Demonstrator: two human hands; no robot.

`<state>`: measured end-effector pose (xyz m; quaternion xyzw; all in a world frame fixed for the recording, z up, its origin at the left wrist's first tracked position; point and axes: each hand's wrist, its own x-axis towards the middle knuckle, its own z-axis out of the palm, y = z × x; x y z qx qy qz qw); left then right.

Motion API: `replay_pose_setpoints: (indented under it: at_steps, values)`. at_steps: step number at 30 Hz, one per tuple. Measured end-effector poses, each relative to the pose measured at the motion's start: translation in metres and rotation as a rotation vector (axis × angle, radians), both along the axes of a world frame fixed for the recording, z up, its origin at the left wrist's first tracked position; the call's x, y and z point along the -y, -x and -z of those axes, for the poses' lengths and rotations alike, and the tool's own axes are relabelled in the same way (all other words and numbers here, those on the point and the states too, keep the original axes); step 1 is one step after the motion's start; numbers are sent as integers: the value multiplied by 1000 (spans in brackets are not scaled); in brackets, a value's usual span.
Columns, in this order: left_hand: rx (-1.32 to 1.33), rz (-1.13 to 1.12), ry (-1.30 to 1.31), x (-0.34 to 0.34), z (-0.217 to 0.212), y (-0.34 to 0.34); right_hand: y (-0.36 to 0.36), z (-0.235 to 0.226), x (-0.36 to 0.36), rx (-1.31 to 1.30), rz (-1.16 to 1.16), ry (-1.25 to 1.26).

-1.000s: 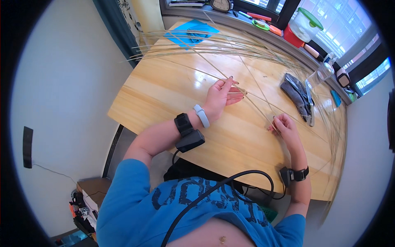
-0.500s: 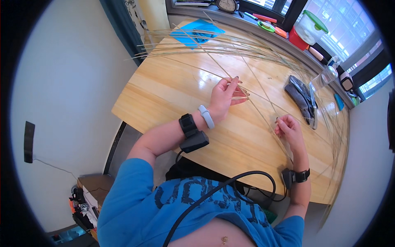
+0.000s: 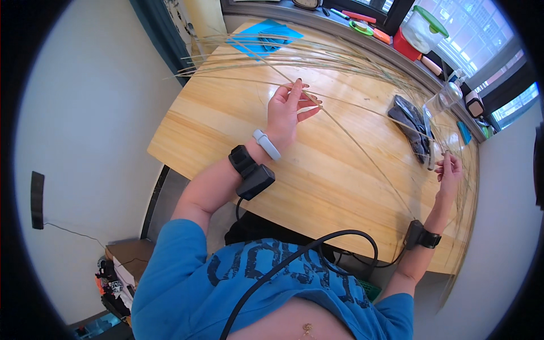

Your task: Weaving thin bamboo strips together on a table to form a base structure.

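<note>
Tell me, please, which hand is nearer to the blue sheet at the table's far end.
Left. The left hand is on the near side of the blue sheet, not touching it; the right hand is much farther off, to the right.

We cannot see where the left hand (image 3: 286, 110) pinches the long strip (image 3: 344, 130), since it covers the spot, nor tell whether the right hand (image 3: 449, 170) grips anything. The upper edge cuts off the clock (image 3: 306, 3), and at right we lose thin strips (image 3: 463, 190) in a blur.
</note>
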<state>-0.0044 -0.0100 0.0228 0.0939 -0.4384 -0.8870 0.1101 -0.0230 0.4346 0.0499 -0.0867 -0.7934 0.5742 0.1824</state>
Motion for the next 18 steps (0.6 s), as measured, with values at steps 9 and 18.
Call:
replay_pose_setpoints:
  at_steps: [9,18]
  values:
    - [-37,10,-3,-3,0,-1,-6,-9,-9,-156,44,-26]
    - [-20,-12,45,6,2,5,-1,-5,-47,-179,172,-186]
